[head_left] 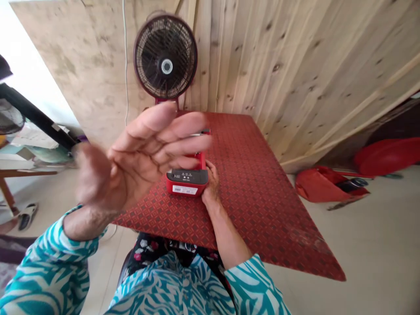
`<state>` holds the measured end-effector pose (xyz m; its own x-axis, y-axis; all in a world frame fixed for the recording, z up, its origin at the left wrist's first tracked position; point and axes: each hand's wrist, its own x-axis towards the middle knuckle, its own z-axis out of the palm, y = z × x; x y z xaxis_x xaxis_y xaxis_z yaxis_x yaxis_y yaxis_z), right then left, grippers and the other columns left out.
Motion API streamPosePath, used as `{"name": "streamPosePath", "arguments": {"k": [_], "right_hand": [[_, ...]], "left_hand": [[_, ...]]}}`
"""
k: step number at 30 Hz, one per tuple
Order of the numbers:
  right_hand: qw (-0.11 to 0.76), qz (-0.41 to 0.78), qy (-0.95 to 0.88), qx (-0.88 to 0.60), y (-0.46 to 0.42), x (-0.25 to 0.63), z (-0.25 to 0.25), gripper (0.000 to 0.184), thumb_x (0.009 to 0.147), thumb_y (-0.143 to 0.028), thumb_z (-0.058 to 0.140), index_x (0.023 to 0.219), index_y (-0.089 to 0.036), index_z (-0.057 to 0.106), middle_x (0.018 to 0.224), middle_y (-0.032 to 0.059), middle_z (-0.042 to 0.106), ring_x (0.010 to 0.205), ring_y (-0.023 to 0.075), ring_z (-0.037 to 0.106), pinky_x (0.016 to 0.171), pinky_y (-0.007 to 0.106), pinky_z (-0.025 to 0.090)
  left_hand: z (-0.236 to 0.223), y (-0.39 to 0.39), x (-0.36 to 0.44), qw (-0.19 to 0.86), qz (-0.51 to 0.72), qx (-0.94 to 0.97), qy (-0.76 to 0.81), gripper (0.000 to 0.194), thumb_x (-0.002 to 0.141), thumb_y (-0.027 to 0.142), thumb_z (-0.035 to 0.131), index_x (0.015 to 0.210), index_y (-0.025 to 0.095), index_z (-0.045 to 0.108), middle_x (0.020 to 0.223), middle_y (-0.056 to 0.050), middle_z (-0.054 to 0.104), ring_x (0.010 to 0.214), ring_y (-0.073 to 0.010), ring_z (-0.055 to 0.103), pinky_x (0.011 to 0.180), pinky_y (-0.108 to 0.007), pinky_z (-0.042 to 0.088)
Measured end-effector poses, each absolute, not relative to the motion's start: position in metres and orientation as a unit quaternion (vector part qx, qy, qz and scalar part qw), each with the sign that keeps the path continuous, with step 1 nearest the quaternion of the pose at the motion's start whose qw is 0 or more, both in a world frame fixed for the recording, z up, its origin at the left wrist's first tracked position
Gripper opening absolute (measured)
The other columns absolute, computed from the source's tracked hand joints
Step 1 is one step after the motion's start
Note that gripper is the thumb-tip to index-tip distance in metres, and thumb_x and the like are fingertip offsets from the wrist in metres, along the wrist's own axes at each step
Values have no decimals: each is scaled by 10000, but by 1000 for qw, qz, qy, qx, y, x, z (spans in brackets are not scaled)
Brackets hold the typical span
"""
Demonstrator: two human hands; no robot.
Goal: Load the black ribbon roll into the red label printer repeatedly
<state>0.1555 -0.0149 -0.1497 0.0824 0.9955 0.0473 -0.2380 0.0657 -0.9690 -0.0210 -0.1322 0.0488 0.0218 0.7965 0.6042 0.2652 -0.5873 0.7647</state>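
Looking down from head height at a red patterned table (262, 192) pushed against a pale wooden plank wall (295, 65). Left hand (141, 153) raised above the table's near-left part, palm open, fingers spread loosely together, holding nothing, slightly blurred. Right hand (211, 183) resting on the tabletop, curled around the right side of a red power tool (188, 179) with a dark grey battery block, gripping it. Tool standing near the table's near-left area, partly hidden behind the left hand. White sticker with a barcode on the tool's red base; print too small to read. 3 small pale marks on the grey block, unreadable. Wide bare tabletop to the right of the tool, running to the far edge at the wall. Dark fan (166, 57) at the table's far-left end. Open pale floor to the right, with a red bag (321, 183) lying near the wall, well apart from the table.
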Motion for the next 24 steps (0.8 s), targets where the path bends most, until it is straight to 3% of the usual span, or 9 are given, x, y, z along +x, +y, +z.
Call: {"name": "streamPosePath", "arguments": {"k": [2,5,9,13,19,24], "right_hand": [[608,544,-395,-422,-16,155,-148,416,798,-469,526,1133,-234,602,1038,33,684,889,184,616,791,341,482],[618,555,-377,-409,-18,155,-147,402,776,-464,566,1099,-231,622,990,20,690,819,169,609,742,313,473],[615,560,-365,-419,-20,156,-146,402,759,-463,590,1084,-232,632,976,16,689,788,162,602,713,293,463],[613,565,-362,-417,-18,157,-149,416,753,-464,600,1100,-234,630,962,14,692,760,156,601,689,281,459],[611,554,-366,-430,-16,156,-155,434,762,-485,589,1112,-233,639,964,8,706,773,158,614,704,285,456],[618,556,-365,-419,-17,155,-151,427,753,-479,603,1098,-232,650,1070,28,706,931,193,632,794,310,465]], "left_hand": [[47,-99,-34,234,604,653,393,403,973,524,350,1254,316,549,1252,-16,609,1138,-230,618,892,-398,556],[22,-34,-70,200,580,642,459,362,878,438,576,1179,238,603,1161,-60,670,1083,-232,644,922,-405,543],[-21,36,-106,181,339,701,600,315,749,230,634,1057,175,671,1084,-92,709,1047,-273,653,946,-419,510],[-41,64,-102,158,152,732,645,483,646,115,629,1120,203,657,1173,-73,689,1117,-282,618,974,-357,474],[-51,73,-90,151,144,717,665,422,636,49,573,1022,172,690,1033,-74,724,996,-250,657,862,-283,487],[-41,65,-94,155,168,709,667,273,693,140,599,946,158,699,829,-42,726,817,-198,664,711,-233,483]]}}
